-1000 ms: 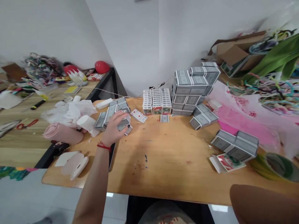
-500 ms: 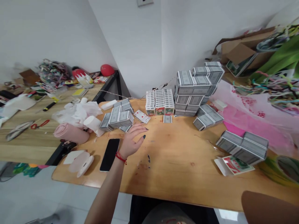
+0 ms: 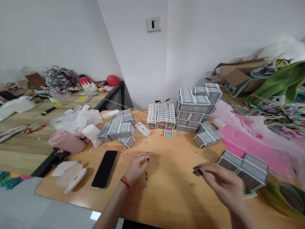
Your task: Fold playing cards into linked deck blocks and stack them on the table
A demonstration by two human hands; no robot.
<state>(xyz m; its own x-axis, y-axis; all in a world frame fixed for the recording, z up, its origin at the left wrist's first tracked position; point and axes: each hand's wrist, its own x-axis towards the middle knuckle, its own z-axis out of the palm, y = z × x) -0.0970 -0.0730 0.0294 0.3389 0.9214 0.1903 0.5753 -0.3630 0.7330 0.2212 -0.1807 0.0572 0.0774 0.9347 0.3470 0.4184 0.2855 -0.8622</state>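
Observation:
My left hand [image 3: 137, 165] rests on the wooden table [image 3: 171, 197] with its fingers loosely curled and nothing in them, a red string round the wrist. A black phone [image 3: 105, 168] lies face up just left of it. My right hand [image 3: 220, 183] hovers low over the table with fingers stretched leftward and holds nothing. It is right beside a pair of grey card boxes [image 3: 245, 165]. Farther back lie a pile of grey card boxes [image 3: 121, 128], loose playing cards [image 3: 142, 128], a row of decks [image 3: 161, 115] and a tall stack of boxes [image 3: 195, 108].
A tissue roll [image 3: 91, 132], a pink roll [image 3: 66, 141] and a white case [image 3: 71, 176] sit at the left edge. A pink plastic bag [image 3: 250, 136] and a green tape roll [image 3: 286, 194] lie right. A second cluttered table [image 3: 19, 149] stands left, with scissors [image 3: 33, 129] on it.
My left hand drew back from the box pile toward me and curled. My right hand came into view near the boxes at the right. The phone is now uncovered.

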